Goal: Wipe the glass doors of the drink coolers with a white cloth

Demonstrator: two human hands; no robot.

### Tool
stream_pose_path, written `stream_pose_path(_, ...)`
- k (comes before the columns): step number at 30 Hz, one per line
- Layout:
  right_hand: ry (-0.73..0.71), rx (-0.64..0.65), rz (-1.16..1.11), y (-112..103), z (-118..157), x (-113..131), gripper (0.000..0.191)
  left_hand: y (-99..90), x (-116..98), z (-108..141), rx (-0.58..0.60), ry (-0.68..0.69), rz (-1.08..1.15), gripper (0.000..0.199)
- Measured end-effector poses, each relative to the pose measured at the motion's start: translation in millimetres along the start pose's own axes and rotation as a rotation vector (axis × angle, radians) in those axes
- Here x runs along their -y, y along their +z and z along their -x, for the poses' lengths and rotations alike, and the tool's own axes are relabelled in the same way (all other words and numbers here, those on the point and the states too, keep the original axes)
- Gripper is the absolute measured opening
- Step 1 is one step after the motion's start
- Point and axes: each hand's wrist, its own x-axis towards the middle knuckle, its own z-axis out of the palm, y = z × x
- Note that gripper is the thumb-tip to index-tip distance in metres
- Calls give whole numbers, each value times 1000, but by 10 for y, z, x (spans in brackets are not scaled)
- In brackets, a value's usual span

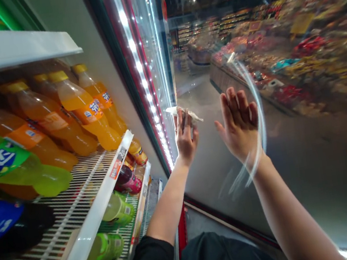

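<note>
My left hand [186,139] reaches forward to the glass door [211,167] and holds a thin, crumpled whitish cloth [193,115] under its fingers. Part of the cloth sticks out on both sides of the fingertips. To its right, my right hand [240,126] is raised with palm and fingers flat towards the glass and nothing in it. The thumb stands apart from the fingers. Whether the palm touches the pane I cannot tell. A pale curved streak [259,112] runs beside my right hand and across its wrist.
At left, a refrigerated shelf [89,242] holds orange soda bottles [87,106] and a green soda bottle [8,161]. Lower racks carry green-labelled drinks [105,249]. A lit LED strip [136,57] edges the door. Through the glass, blurred store displays [295,51] show.
</note>
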Motion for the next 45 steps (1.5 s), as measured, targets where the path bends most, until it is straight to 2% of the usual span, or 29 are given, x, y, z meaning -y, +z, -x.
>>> stream_pose_path(4,-22,24,-2,-46,-58,-4,92,55,-5,-251,-3,-98,2,65)
stream_pose_path(8,-65,37,-38,-187,12,-77,90,196,-46,-197,-59,-210,52,64)
stream_pose_path(13,-4,15,23,-298,603,-285,90,265,-199,-48,-77,-216,52,60)
stream_pose_path(16,82,-20,60,-224,911,-437,88,185,-216,-135,-8,-188,66,55)
stream_pose_path(18,113,-11,82,-157,980,-522,87,135,-205,-207,32,-188,94,57)
stream_pose_path(22,108,14,114,-87,930,-585,90,177,-276,-132,-23,-228,94,68)
stream_pose_path(24,97,4,122,-83,900,-573,90,258,-367,8,-45,-202,67,72)
stream_pose_path(27,84,-14,107,-78,882,-549,88,350,-474,140,-3,-139,80,72)
stream_pose_path(32,76,0,64,-60,861,-562,88,295,-407,-81,113,-122,83,73)
stream_pose_path(35,78,26,80,-55,845,-576,89,274,-389,-126,58,-133,62,76)
stream_pose_path(39,64,42,97,-55,805,-578,96,387,-568,71,-43,-123,-8,78)
stream_pose_path(42,49,50,93,-73,755,-581,99,460,-700,99,-13,-87,-69,79)
stream_pose_path(45,29,80,48,-125,735,-593,97,434,-701,-69,43,-74,-99,78)
